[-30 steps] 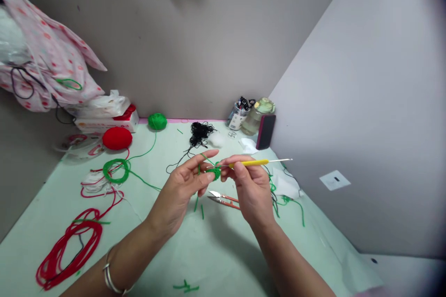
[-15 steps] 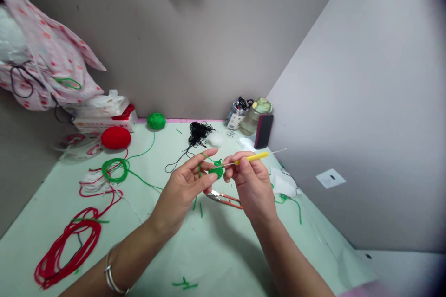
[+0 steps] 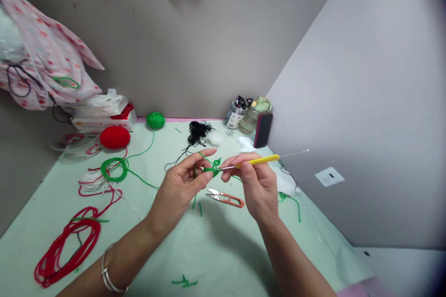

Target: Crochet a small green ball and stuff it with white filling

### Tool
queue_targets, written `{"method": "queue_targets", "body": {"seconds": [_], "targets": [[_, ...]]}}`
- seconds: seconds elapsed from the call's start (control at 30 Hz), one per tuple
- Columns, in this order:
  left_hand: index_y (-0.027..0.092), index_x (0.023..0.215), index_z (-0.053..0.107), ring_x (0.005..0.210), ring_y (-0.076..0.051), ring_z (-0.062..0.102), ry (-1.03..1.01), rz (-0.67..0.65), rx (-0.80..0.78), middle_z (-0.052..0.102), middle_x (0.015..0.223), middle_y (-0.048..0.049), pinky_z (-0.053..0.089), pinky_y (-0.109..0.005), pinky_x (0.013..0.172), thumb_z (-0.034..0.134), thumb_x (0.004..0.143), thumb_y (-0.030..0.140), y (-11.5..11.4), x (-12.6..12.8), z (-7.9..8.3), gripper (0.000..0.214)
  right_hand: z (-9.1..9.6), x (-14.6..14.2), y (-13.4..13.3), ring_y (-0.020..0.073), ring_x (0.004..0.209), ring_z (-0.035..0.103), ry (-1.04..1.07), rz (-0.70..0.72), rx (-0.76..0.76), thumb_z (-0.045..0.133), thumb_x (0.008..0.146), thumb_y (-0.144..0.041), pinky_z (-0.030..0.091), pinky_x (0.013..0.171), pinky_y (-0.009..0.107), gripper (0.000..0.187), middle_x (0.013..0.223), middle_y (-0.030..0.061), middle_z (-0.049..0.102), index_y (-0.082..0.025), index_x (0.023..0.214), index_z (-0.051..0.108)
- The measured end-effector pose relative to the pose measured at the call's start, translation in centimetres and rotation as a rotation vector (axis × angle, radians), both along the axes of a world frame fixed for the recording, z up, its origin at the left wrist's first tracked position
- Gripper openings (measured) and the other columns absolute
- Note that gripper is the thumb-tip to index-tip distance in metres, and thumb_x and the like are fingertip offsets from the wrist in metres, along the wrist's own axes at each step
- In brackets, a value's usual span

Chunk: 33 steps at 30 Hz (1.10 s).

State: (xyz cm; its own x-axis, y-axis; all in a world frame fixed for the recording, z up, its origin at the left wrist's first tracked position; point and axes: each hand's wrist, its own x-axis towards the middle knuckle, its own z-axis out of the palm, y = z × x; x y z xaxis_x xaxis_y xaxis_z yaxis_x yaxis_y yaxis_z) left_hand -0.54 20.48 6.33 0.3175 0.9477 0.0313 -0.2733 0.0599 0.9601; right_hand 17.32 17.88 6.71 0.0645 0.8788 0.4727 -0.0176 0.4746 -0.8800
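My left hand [image 3: 183,185] pinches a small green crochet piece [image 3: 213,167] between thumb and fingers, with green yarn running over the index finger. My right hand [image 3: 256,184] grips a yellow-handled crochet hook [image 3: 259,161], its metal tip pushed into the green piece and its other metal end pointing right. Both hands hover above the pale green table [image 3: 216,250]. Orange thread snips [image 3: 226,198] lie on the table just below the hands.
A green yarn ball [image 3: 155,120], a red yarn ball [image 3: 114,137], a green yarn coil [image 3: 113,169] and red yarn loops [image 3: 66,246] lie to the left. Black thread [image 3: 198,132], a jar [image 3: 255,115], a phone [image 3: 263,130] and a pen cup [image 3: 237,113] stand at the back corner.
The right hand has drawn the hook slightly to the right and levelled it. The green piece now looks pulled out flatter between the hands. The snips show more fully.
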Motion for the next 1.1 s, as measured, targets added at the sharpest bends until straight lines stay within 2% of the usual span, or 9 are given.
{"method": "queue_targets", "body": {"seconds": [0.17,0.37,0.53,0.63,0.7,0.83,0.97,1.1], "targets": [[0.034,0.121,0.078,0.08,-0.015,0.052,0.064,0.04,0.04,0.062,0.089,0.0008,0.044,-0.029,0.078,0.076,0.089,0.027,-0.1,0.1,0.1,0.033,-0.3,-0.2,-0.3,0.0163,0.079,0.072,-0.196,-0.084,0.162,0.049,0.107,-0.022,0.061,0.074,0.035,0.022,0.1,0.0046,0.074,-0.025,0.108,0.072],[0.033,0.118,0.079,0.075,-0.016,0.052,0.088,0.12,0.072,0.062,0.084,0.0011,0.045,-0.03,0.076,0.077,0.087,0.026,-0.3,0.4,0.3,0.032,-0.6,-0.6,-0.1,0.0228,0.092,0.075,-0.423,-0.18,0.438,0.052,0.105,-0.017,0.062,0.075,0.039,0.022,0.09,0.0053,0.077,-0.027,0.109,0.071],[0.031,0.113,0.081,0.073,-0.016,0.052,0.143,0.21,0.142,0.066,0.088,0.0002,0.045,-0.031,0.077,0.079,0.085,0.026,-0.3,0.5,0.4,0.029,-0.6,-0.5,0.4,0.0213,0.091,0.075,-0.401,-0.152,0.397,0.05,0.105,-0.014,0.063,0.078,0.038,0.023,0.091,0.0058,0.076,-0.026,0.11,0.069],[0.03,0.113,0.081,0.073,-0.015,0.052,0.164,0.235,0.147,0.066,0.086,0.0007,0.046,-0.031,0.08,0.079,0.084,0.024,-0.4,0.6,0.2,0.029,-0.9,-0.6,0.7,0.0205,0.092,0.075,-0.512,-0.186,0.483,0.053,0.102,-0.011,0.063,0.076,0.035,0.025,0.093,0.0066,0.077,-0.026,0.114,0.069],[0.03,0.117,0.079,0.075,-0.015,0.054,0.109,0.211,0.081,0.064,0.083,0.0013,0.047,-0.03,0.08,0.081,0.083,0.025,-0.4,0.7,0.1,0.034,-1.2,-0.8,0.9,0.0197,0.09,0.076,-0.588,-0.238,0.544,0.056,0.1,-0.01,0.063,0.072,0.033,0.027,0.099,0.0076,0.078,-0.027,0.116,0.07],[0.027,0.132,0.072,0.071,-0.013,0.05,-0.076,0.084,-0.103,0.064,0.086,0.0013,0.044,-0.027,0.07,0.084,0.082,0.031,0.0,0.6,0.1,0.051,-1.7,-0.6,0.9,0.0182,0.088,0.076,-0.575,-0.296,0.54,0.06,0.099,-0.01,0.064,0.072,0.031,0.034,0.102,0.0057,0.077,-0.031,0.122,0.073],[0.022,0.138,0.067,0.063,-0.009,0.043,-0.225,-0.063,-0.296,0.055,0.073,0.0047,0.039,-0.025,0.065,0.086,0.081,0.033,0.6,0.3,0.2,0.061,-2.2,-0.1,0.6,0.022,0.097,0.076,-0.794,-0.33,0.62,0.064,0.096,-0.008,0.064,0.079,0.034,0.046,0.11,0.0069,0.077,-0.034,0.133,0.071],[0.019,0.137,0.067,0.061,-0.007,0.041,-0.285,-0.156,-0.378,0.051,0.071,0.0057,0.035,-0.022,0.06,0.088,0.079,0.03,0.7,0.3,0.1,0.062,-2.1,0.0,0.7,0.0198,0.093,0.076,-0.67,-0.264,0.575,0.061,0.096,-0.004,0.064,0.076,0.033,0.05,0.112,0.0075,0.077,-0.033,0.136,0.068]]}}
